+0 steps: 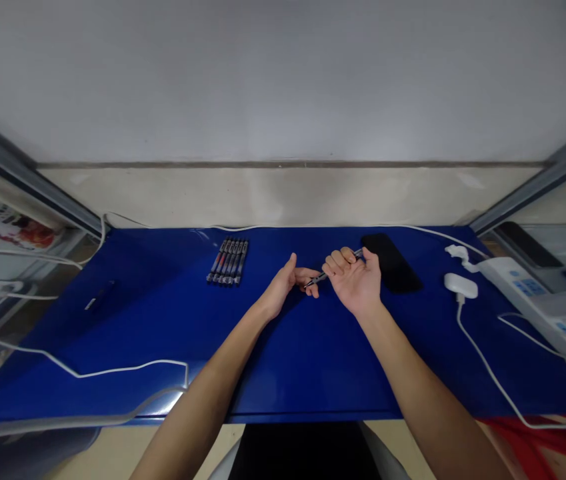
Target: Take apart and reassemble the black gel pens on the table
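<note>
A slim dark grey pen point(319, 278) slants between my two hands, above the blue table point(303, 360). My right hand point(355, 280) is turned palm up with its fingers curled around the pen, and the upper end pokes out by the thumb. At the pen's pointed lower end is my left hand point(287, 283). Its thumb is raised apart, and its fingers stretch out beside the tip, seeming to touch it. To the left, several similar pens point(227, 261) lie side by side in a row. A black phone point(391, 263) lies just right of my right hand.
One dark pen point(99, 297) lies alone at the far left. On the right are a white charger point(461, 285) with its cable and a white power strip point(537, 307). A white cable point(133, 367) crosses the left front. A pale wall point(283, 197) stands behind the table.
</note>
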The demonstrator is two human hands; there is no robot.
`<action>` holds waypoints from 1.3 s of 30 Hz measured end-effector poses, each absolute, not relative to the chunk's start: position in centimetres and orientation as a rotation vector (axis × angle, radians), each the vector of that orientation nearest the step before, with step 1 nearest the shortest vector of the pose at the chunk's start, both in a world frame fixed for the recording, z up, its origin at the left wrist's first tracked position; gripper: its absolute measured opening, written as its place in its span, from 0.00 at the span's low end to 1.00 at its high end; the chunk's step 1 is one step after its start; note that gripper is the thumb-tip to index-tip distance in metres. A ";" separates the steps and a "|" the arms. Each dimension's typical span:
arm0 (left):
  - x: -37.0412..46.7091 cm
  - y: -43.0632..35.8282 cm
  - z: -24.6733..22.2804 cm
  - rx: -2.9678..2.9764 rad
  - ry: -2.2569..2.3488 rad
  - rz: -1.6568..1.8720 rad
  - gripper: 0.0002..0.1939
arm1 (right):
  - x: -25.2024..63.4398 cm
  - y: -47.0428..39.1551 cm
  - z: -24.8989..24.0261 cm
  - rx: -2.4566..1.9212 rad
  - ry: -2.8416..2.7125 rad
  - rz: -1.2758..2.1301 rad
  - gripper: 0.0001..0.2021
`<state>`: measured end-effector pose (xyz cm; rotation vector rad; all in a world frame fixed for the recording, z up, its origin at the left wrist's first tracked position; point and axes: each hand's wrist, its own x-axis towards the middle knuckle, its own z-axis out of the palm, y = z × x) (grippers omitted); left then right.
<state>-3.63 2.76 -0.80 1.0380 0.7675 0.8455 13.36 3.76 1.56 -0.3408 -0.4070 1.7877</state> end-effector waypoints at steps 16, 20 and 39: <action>-3.7 2.8 -0.9 1.045 0.764 0.848 0.42 | 13.4 3.8 1.4 -0.329 -0.397 1.787 0.17; -3.7 2.8 -0.9 1.037 0.773 0.850 0.42 | 13.4 3.7 1.5 -0.379 -0.409 1.778 0.17; -3.7 2.7 -0.8 1.050 0.761 0.853 0.42 | 13.3 3.5 2.0 -0.419 -0.424 1.778 0.19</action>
